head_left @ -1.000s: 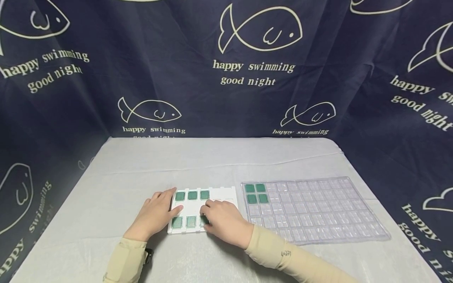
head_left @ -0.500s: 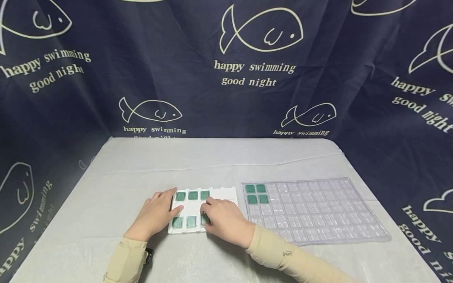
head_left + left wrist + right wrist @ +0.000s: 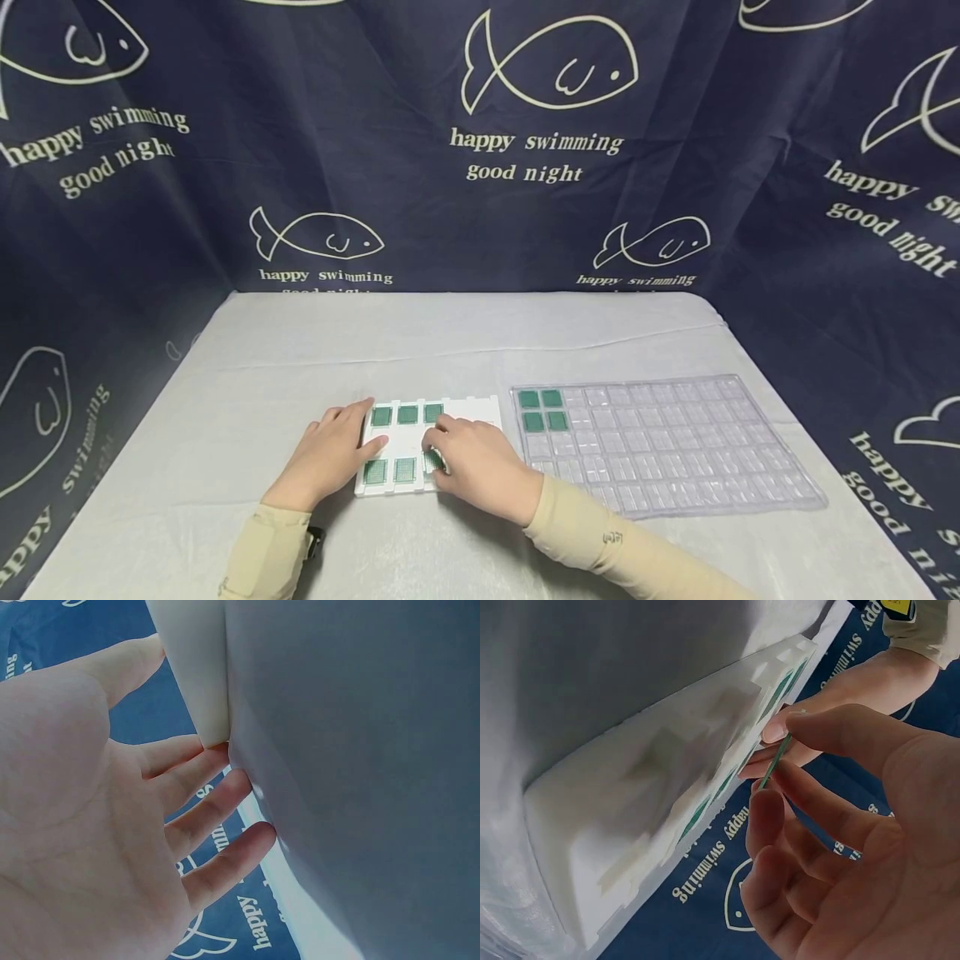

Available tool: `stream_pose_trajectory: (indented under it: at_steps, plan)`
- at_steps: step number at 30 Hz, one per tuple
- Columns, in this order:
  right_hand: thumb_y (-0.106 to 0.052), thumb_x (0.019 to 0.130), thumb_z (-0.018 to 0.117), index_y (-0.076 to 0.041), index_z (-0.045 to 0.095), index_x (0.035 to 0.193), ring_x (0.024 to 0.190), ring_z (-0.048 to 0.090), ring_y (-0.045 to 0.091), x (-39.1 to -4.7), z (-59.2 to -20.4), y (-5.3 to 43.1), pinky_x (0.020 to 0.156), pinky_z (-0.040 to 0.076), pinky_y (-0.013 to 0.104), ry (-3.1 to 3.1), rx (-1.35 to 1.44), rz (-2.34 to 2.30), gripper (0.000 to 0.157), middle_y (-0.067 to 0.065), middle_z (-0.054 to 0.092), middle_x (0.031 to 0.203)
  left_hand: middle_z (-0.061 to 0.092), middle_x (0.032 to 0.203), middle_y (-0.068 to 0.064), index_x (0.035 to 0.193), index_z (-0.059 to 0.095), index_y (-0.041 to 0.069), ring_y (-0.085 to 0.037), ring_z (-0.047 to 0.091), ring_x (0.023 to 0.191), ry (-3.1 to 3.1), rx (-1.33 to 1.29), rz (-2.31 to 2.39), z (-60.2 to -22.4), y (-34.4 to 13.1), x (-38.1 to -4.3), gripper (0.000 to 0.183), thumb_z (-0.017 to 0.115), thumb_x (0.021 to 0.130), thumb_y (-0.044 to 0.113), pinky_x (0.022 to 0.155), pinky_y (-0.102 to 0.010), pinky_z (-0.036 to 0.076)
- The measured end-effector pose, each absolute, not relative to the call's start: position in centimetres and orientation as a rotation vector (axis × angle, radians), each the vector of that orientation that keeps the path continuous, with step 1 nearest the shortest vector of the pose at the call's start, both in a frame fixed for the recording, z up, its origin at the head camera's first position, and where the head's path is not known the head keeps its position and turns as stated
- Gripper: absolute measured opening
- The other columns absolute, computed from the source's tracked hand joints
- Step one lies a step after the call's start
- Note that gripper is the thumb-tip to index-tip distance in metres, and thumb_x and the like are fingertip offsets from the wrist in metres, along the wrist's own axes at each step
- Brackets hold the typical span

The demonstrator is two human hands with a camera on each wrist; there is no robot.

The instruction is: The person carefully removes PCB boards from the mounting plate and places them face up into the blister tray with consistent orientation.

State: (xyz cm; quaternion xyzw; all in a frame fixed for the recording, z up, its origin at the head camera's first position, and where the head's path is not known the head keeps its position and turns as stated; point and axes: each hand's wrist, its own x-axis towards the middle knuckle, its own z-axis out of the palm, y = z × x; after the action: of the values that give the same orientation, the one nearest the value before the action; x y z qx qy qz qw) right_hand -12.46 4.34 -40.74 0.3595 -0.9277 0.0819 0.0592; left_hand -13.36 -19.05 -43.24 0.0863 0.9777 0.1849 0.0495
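A white tray [image 3: 401, 440] lies on the table, bearing several small square green chips with dotted faces. My left hand [image 3: 326, 454] rests at its left end, thumb on the top and the straight, relaxed fingers along the edge; the left wrist view shows the fingertips [image 3: 240, 780] at the tray's edge. My right hand [image 3: 476, 467] pinches one green chip [image 3: 432, 461] over the near row. Seen edge-on in the right wrist view, that chip [image 3: 776, 761] sits tilted between thumb and fingers.
A clear plastic tray [image 3: 667, 446] with many small pockets lies to the right of the white tray. Several green chips [image 3: 543, 410] fill pockets at its far left corner. A dark blue curtain [image 3: 420, 100] with fish prints hangs behind and around the table [image 3: 450, 333].
The chip under my right fingers has tilted up from its place in the near row, its dotted face now more visible. My left hand stays still at the tray's left end.
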Motion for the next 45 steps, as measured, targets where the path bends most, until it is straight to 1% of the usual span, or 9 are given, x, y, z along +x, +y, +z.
stream_pose_trajectory:
  at_steps: [6,9,23,33,40,45]
  plan:
    - [-0.023,0.079,0.082,-0.020,0.073,0.103,0.067,0.056,0.005,-12.5,-40.7,4.6,0.059,0.048,0.021,-2.807,1.074,0.276,0.026,-0.007,0.066,0.094,0.053,0.151,-0.019,0.153,0.042,0.002,-0.041,0.050,0.135,2.973,0.256,0.556,-43.2,-19.0,-13.4,0.069,0.064,0.099,0.040,0.103,-0.058,0.044]
    - [-0.023,0.079,0.082,-0.021,0.073,0.103,0.069,0.058,0.007,-12.5,-40.8,4.7,0.060,0.049,0.022,-2.798,1.068,0.288,0.025,-0.007,0.066,0.094,0.053,0.152,-0.018,0.153,0.042,0.002,-0.041,0.050,0.135,2.973,0.254,0.552,-43.2,-19.0,-13.4,0.069,0.064,0.099,0.040,0.103,-0.058,0.044]
    - [-0.022,0.079,0.084,-0.019,0.072,0.101,0.065,0.054,0.006,-12.5,-40.6,5.5,0.053,0.040,0.019,-2.799,1.049,0.362,0.026,-0.005,0.064,0.088,0.052,0.152,-0.019,0.153,0.041,0.001,-0.042,0.050,0.134,2.966,0.245,0.549,-43.2,-18.9,-13.2,0.070,0.064,0.099,0.040,0.102,-0.058,0.044]
    - [-0.025,0.081,0.083,-0.019,0.072,0.103,0.064,0.051,0.005,-12.7,-40.6,6.2,0.055,0.042,0.018,-2.844,1.023,0.347,0.025,-0.005,0.065,0.092,0.053,0.151,-0.019,0.153,0.042,0.002,-0.042,0.050,0.133,2.975,0.258,0.549,-43.3,-19.1,-13.5,0.070,0.063,0.099,0.041,0.102,-0.058,0.043]
    - [-0.023,0.081,0.083,-0.018,0.072,0.103,0.061,0.047,0.005,-12.4,-40.4,7.2,0.051,0.036,0.017,-2.867,0.997,0.365,0.026,-0.004,0.064,0.092,0.052,0.152,-0.019,0.153,0.041,0.001,-0.043,0.049,0.134,2.970,0.249,0.549,-43.4,-19.1,-13.5,0.070,0.063,0.099,0.041,0.103,-0.059,0.043]
    - [-0.020,0.080,0.083,-0.018,0.072,0.103,0.061,0.050,0.006,-12.4,-40.5,7.9,0.050,0.037,0.018,-2.866,0.979,0.384,0.025,-0.003,0.065,0.093,0.051,0.153,-0.020,0.153,0.041,0.001,-0.043,0.049,0.134,2.970,0.253,0.552,-43.5,-19.1,-13.5,0.071,0.063,0.099,0.041,0.104,-0.059,0.043]
